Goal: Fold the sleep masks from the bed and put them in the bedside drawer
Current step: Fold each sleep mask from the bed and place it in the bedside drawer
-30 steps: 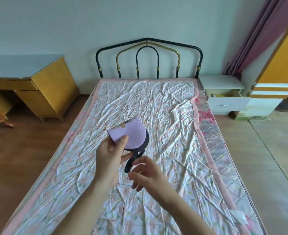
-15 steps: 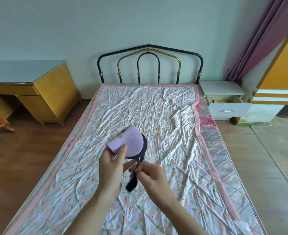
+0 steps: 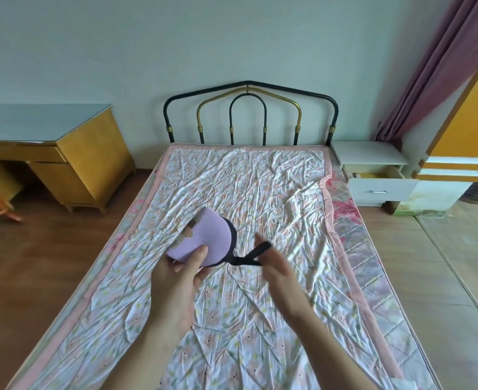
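Above the crumpled sheet, hands hold a folded, half-round lilac mask.

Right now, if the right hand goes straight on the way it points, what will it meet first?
Probably nothing close: the right hand, pulling the dark strap of the purple sleep mask, points up the bed. Only the wrinkled sheet lies ahead; its height above that is unclear.

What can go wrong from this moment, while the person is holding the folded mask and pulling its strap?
1. The left hand pinches the folded mask mainly with the thumb; the pull could slip it free or undo the fold.
2. The right hand pulls the strap sideways and taut; if released, it may hang loose and catch later.
3. The drawer is open but far off, beyond the bed; the mask may unfold while carried.
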